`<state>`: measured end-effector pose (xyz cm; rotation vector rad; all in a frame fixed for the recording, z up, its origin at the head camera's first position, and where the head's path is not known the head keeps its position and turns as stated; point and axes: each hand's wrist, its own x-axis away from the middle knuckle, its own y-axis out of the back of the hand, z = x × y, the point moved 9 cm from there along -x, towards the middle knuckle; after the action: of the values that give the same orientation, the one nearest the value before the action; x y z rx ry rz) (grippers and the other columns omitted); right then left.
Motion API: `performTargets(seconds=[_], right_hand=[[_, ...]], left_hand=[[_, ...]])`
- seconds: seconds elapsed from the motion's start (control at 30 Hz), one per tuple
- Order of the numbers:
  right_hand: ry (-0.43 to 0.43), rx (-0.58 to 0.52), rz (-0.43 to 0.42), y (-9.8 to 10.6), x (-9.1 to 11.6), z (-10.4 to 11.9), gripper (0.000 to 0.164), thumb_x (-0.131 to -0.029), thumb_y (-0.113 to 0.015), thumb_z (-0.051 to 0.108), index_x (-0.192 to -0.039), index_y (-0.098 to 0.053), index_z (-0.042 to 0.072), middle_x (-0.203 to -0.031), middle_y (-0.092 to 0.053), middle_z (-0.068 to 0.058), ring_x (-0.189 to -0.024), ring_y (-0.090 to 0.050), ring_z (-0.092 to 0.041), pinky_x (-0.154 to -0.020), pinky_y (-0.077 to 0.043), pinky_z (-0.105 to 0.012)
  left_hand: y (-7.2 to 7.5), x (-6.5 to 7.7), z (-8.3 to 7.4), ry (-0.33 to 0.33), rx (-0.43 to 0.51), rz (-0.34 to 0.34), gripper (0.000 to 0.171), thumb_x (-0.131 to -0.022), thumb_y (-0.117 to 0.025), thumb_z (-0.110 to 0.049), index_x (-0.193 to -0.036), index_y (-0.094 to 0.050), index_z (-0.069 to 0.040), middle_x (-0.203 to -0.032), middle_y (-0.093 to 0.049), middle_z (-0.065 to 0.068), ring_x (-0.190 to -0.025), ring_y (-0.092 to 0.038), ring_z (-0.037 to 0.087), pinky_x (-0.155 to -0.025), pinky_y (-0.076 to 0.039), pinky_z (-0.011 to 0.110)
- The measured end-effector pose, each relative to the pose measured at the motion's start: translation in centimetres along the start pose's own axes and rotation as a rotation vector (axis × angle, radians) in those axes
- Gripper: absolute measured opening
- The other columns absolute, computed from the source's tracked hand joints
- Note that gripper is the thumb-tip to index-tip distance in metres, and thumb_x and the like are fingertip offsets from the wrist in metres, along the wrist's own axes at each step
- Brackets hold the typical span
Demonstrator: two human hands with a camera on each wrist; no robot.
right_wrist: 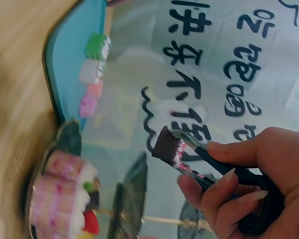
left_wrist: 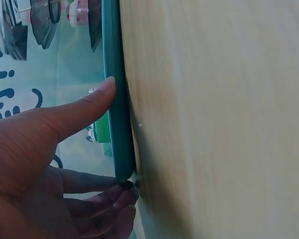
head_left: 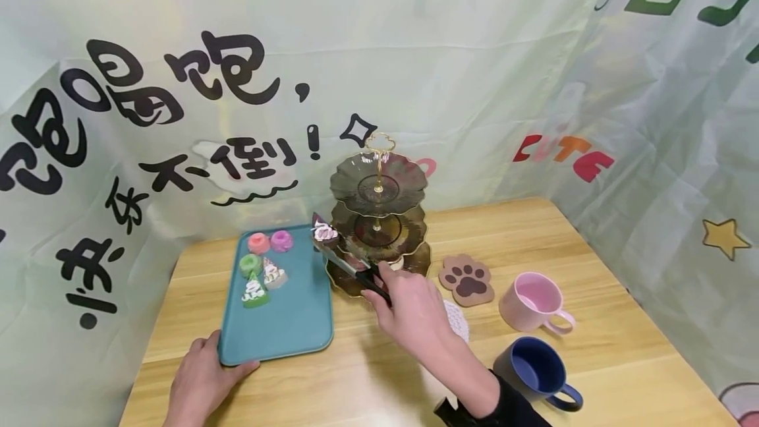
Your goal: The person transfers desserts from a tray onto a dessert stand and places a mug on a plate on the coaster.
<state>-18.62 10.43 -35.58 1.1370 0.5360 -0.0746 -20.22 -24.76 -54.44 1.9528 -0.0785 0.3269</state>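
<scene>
My right hand (head_left: 415, 312) grips black-handled tongs (head_left: 351, 269), whose tips pinch a dark brown toy cake slice (right_wrist: 164, 145) topped with white and pink cream. They hold it beside the upper tiers of a three-tier smoky cake stand (head_left: 379, 199), near the tray's far right corner. At the near left corner of a blue-green tray (head_left: 287, 325), my left hand (head_left: 198, 377) holds the edge, thumb along the front and fingers round the side. Toward the tray's far left lie a green cake slice (head_left: 255, 294), a pale cake slice (head_left: 275, 275) and small ring-shaped sweets (head_left: 258, 243).
A pink layered cake (right_wrist: 55, 199) sits on the stand's bottom tier. Right of the stand lie a brown paw-print coaster (head_left: 467, 280) and a white textured round piece (head_left: 456, 320), partly behind my right forearm. A pink mug (head_left: 530, 302) and a dark blue mug (head_left: 530, 371) stand farther right.
</scene>
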Motion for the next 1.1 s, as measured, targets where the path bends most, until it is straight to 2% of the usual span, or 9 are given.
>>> performTargets(seconds=[0.13,0.27,0.43,0.63,0.87,1.1], right_hand=[[-0.025,-0.011,-0.020,1.1,0.2,-1.2,0.029,-0.092,-0.085,0.028,-0.090,-0.060,0.012,-0.061,-0.051,0.005,-0.055,-0.061,-0.024,-0.045,-0.041,-0.036],[-0.024,0.002,-0.038,1.4,0.1,-2.1,0.029,-0.091,-0.086,0.025,-0.089,-0.061,0.010,-0.059,-0.050,0.002,-0.053,-0.061,-0.027,-0.045,-0.041,-0.039],[-0.061,0.003,-0.012,0.7,-0.1,-3.4,0.027,-0.089,-0.086,0.019,-0.103,-0.072,0.001,-0.064,-0.060,-0.005,-0.050,-0.055,-0.022,-0.043,-0.040,-0.036],[-0.091,-0.002,-0.012,0.0,-0.4,-4.5,0.026,-0.089,-0.086,0.018,-0.098,-0.070,0.000,-0.063,-0.059,-0.010,-0.050,-0.055,-0.024,-0.043,-0.043,-0.038],[-0.119,-0.014,0.026,-0.8,-0.9,-4.9,0.037,-0.090,-0.085,0.019,-0.115,-0.073,-0.007,-0.065,-0.062,-0.016,-0.051,-0.051,-0.021,-0.043,-0.041,-0.035],[-0.108,-0.024,0.024,-0.9,-1.0,-4.8,0.031,-0.091,-0.085,0.023,-0.102,-0.071,-0.002,-0.063,-0.059,-0.011,-0.050,-0.054,-0.024,-0.042,-0.040,-0.035]], left_hand=[[0.1,0.1,0.0,-0.016,0.002,0.000,0.125,-0.075,-0.087,-0.070,-0.145,-0.040,0.022,-0.119,-0.054,0.040,-0.104,-0.061,0.049,-0.092,-0.052,0.064],[0.0,0.1,0.3,-0.012,0.007,0.006,0.127,-0.074,-0.086,-0.071,-0.145,-0.040,0.023,-0.117,-0.054,0.040,-0.103,-0.061,0.048,-0.091,-0.052,0.064],[-0.2,0.1,0.5,-0.003,0.001,0.012,0.127,-0.073,-0.086,-0.072,-0.145,-0.041,0.023,-0.118,-0.055,0.040,-0.104,-0.061,0.049,-0.092,-0.052,0.064],[0.0,0.1,0.1,-0.024,0.008,0.003,0.125,-0.074,-0.086,-0.071,-0.144,-0.042,0.022,-0.115,-0.055,0.039,-0.103,-0.062,0.049,-0.089,-0.052,0.064],[0.0,0.1,0.2,-0.023,0.010,-0.003,0.126,-0.074,-0.086,-0.072,-0.145,-0.041,0.022,-0.117,-0.055,0.039,-0.103,-0.061,0.049,-0.090,-0.052,0.064],[0.0,0.1,0.1,-0.014,0.015,0.005,0.127,-0.075,-0.086,-0.072,-0.147,-0.039,0.022,-0.119,-0.054,0.039,-0.106,-0.060,0.050,-0.092,-0.052,0.065]])
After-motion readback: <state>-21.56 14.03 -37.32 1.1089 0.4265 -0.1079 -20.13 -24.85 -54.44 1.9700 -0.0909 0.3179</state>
